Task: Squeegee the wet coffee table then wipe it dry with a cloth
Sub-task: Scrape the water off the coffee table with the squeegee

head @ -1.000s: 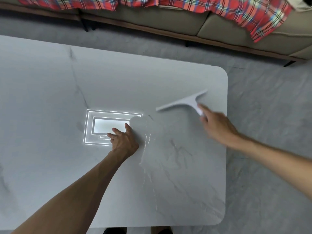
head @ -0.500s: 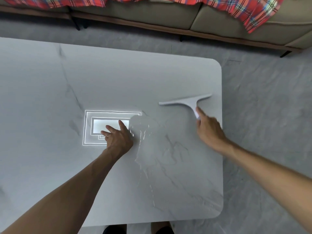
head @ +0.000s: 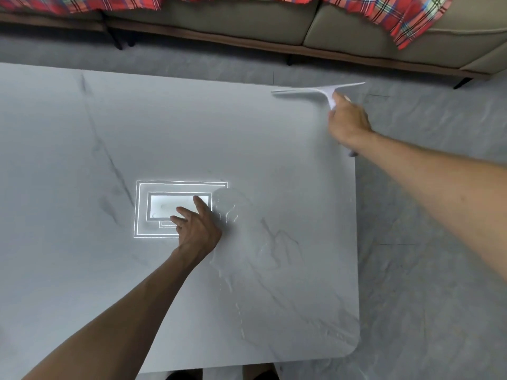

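The grey marble-look coffee table [head: 82,270] fills most of the view. My right hand [head: 348,122] grips the handle of a white squeegee [head: 307,91], whose blade lies along the table's far right corner and looks blurred. My left hand [head: 196,229] rests flat on the tabletop near the middle, fingers spread, holding nothing. Thin streaks of water [head: 227,272] run from beside my left hand toward the near edge. A bright ceiling-light reflection [head: 153,187] shines on the surface under my left fingers. No cloth is in view.
A beige sofa [head: 247,20] with a red plaid blanket [head: 397,20] stands beyond the table, across a strip of grey floor [head: 439,270] that also runs along the table's right side. My feet show at the near edge.
My right hand has carried the squeegee from the table's right-middle part up to the far right corner. My left hand has stayed planted on the tabletop.
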The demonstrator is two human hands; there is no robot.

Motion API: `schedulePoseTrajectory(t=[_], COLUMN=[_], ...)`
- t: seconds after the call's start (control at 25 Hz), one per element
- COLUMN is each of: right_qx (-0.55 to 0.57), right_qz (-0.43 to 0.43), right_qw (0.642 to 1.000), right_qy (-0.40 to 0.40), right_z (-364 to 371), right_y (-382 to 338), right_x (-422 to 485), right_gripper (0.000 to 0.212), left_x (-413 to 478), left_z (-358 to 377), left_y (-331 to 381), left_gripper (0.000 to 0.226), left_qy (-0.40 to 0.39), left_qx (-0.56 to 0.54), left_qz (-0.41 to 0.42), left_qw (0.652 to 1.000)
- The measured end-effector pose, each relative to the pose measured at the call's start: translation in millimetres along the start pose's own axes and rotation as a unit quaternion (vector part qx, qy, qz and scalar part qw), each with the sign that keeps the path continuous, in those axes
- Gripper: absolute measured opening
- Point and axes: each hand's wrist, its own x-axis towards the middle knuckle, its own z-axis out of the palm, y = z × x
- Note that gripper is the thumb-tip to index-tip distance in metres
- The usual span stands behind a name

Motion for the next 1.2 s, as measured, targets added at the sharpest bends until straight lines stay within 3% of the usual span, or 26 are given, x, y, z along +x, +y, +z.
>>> schedulePoseTrajectory(t=[0.08, 0.32, 0.52, 0.68, 0.88, 1.0, 1.2], right_qx=[0.004, -0.004, 0.01, 0.006, 0.152, 0.085, 0.008], right_qz=[0.046, 0.018, 0.106, 0.078, 0.157, 0.127, 0.068], right_qw=[0.999, 0.999, 0.987, 0.996, 0.976, 0.988, 0.995], right_qy=[-0.008, -0.042, -0.124, -0.048, 0.006, -0.022, -0.075], right_z=[2, 38, 37, 9, -11, 6, 38], right_y=[6, 56, 65, 50, 6, -3, 20], right_x=[8, -112, -206, -138, -16, -20, -110], right_gripper=[0.043, 0.039, 0.035, 0.032, 0.064, 0.048, 0.033], left_x=[10, 9, 6, 7, 15, 10, 8], left_z=[1, -7, -9, -10, -3, -5, -3], left_y=[-2, 6, 6, 7, 4, 6, 9], left_gripper=[0.07, 0.071, 0.068, 0.069, 0.065, 0.063, 0.066], left_qy=[-0.03, -0.047, -0.04, -0.046, -0.042, -0.041, -0.027], left_qx=[0.01, -0.013, -0.006, -0.005, -0.005, -0.02, 0.0], left_qz=[-0.004, -0.033, -0.032, -0.039, -0.036, -0.064, -0.064], left_qw=[0.999, 0.998, 0.999, 0.998, 0.998, 0.997, 0.998])
